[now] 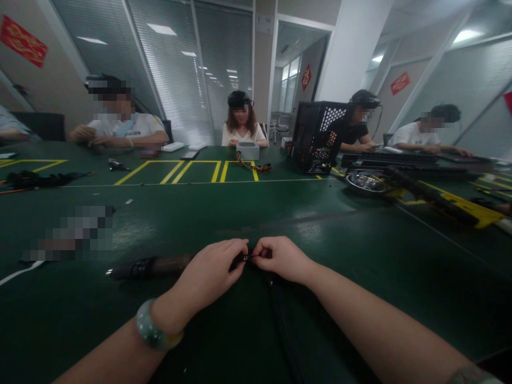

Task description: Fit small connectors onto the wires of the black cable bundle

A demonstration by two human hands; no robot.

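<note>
A black sleeved cable (160,265) is pinched at one end between the left hand (210,272) and the right hand (282,260), which are held close together at the lower middle of the view, their fingertips almost touching. A small metal tip (245,258) is seen between them, though the grip is partly hidden by the fingers. The cable is dark, with a ribbed section and a brownish stretch, and lies on a green mat (360,240). Its long axis runs nearly level, pointing out to 9 o'clock from the hands. A thin black wire (280,320) is laid from the hands toward 6 o'clock. A pale green bangle (154,324) is worn on the left wrist. A steel bowl (366,184) and a black mesh computer case (320,138) are placed toward 1 o'clock. Seated co-workers (124,125) are seen beyond, from 10 to 2 o'clock.
</note>
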